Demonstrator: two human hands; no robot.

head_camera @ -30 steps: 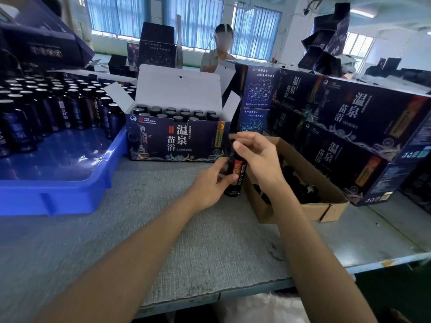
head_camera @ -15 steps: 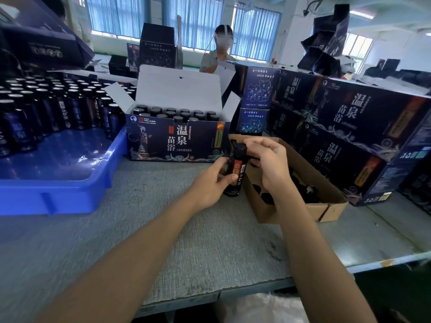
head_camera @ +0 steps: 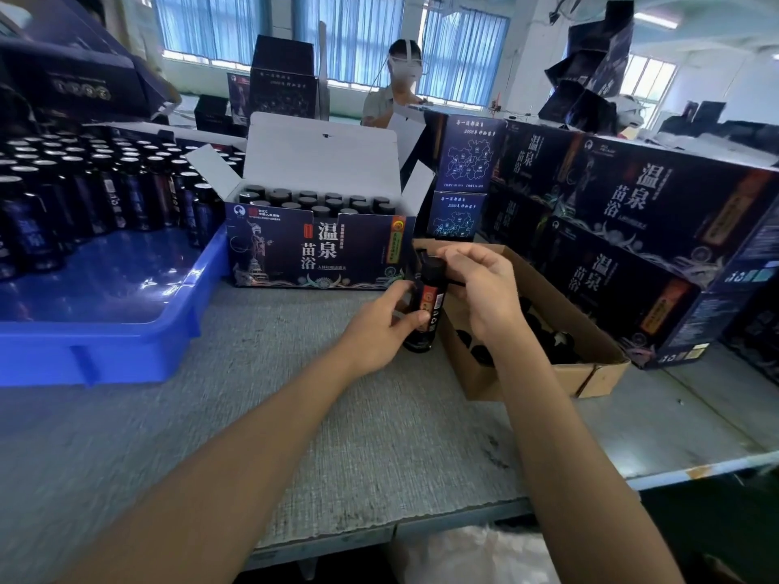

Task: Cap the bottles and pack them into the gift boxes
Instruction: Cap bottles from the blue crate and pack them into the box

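Two bare forearms, the left forearm [head_camera: 236,469] and the right forearm [head_camera: 560,448], rise from the lower edge of the picture, lean and smooth, broad near the camera and narrowing to slim wrists. The left hand [head_camera: 379,326] and the right hand [head_camera: 484,288] are bare as well, with long, slender fingers. The left thumb [head_camera: 415,318] shows a short, trimmed nail, and knuckles stand out along the back of the right hand.

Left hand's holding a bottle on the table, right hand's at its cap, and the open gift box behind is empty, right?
Not empty: the head view shows the open gift box holding rows of capped bottles. Otherwise right: left hand holds the bottle on the table, right hand at its cap.
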